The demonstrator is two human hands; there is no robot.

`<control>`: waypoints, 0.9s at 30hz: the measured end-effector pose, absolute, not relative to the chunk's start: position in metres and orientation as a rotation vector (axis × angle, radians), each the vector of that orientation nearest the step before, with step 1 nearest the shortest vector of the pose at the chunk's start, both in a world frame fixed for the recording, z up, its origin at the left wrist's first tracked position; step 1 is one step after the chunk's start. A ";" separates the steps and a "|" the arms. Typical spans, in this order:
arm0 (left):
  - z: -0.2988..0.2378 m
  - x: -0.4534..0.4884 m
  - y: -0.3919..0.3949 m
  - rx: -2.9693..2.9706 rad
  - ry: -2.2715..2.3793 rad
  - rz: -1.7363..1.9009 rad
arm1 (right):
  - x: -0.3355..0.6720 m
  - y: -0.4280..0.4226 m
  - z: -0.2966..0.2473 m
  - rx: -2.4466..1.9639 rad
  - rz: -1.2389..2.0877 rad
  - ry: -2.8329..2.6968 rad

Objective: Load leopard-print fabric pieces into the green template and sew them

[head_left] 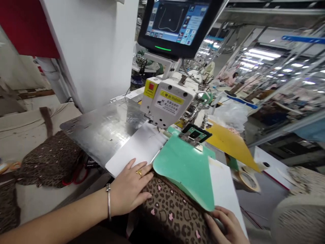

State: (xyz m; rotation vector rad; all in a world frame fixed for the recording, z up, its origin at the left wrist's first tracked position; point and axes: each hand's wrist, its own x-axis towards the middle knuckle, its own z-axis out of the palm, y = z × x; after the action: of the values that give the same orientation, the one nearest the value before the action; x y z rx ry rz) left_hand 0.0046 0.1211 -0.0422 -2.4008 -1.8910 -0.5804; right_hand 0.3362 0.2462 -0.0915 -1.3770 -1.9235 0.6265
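My left hand (130, 189) lies flat with its fingers stretched out, pressing on a brown leopard-print fabric (170, 213) at the left edge of a green template plate (186, 167). It wears a ring and a bracelet. At the plate's lower right corner, my right hand (225, 225) rests on the same fabric with its fingers curled at the fabric's edge. The green plate lies over the fabric and runs up under the head of a white sewing machine (167, 101), where a black clamp (194, 134) holds it.
A steel table top (101, 128) and a white sheet (139, 145) spread to the left. More leopard fabric (50, 162) is piled at the left. A touch screen (177, 23) hangs above. A yellow plate (228, 140) and a tape roll (247, 179) lie at the right.
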 end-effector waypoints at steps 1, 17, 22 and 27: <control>-0.043 0.002 0.122 -2.377 -1.883 -0.587 | 0.334 0.245 -0.088 -1.371 0.633 -1.928; -0.017 -0.031 0.233 -2.305 -1.892 -0.246 | 0.305 0.343 -0.063 -1.335 0.662 -1.916; -0.002 -0.028 0.266 -2.314 -1.972 -0.089 | 0.294 0.379 -0.062 -1.400 0.645 -1.883; -0.008 -0.036 0.284 -2.343 -2.008 -0.300 | 0.286 0.396 -0.061 -1.462 0.623 -1.862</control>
State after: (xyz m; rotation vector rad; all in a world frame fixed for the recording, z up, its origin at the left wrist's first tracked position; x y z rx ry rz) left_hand -0.0359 0.2845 -0.0076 -2.3428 -2.0084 -0.2998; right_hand 0.2856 0.3963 -0.0611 -1.4617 -1.8621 0.6231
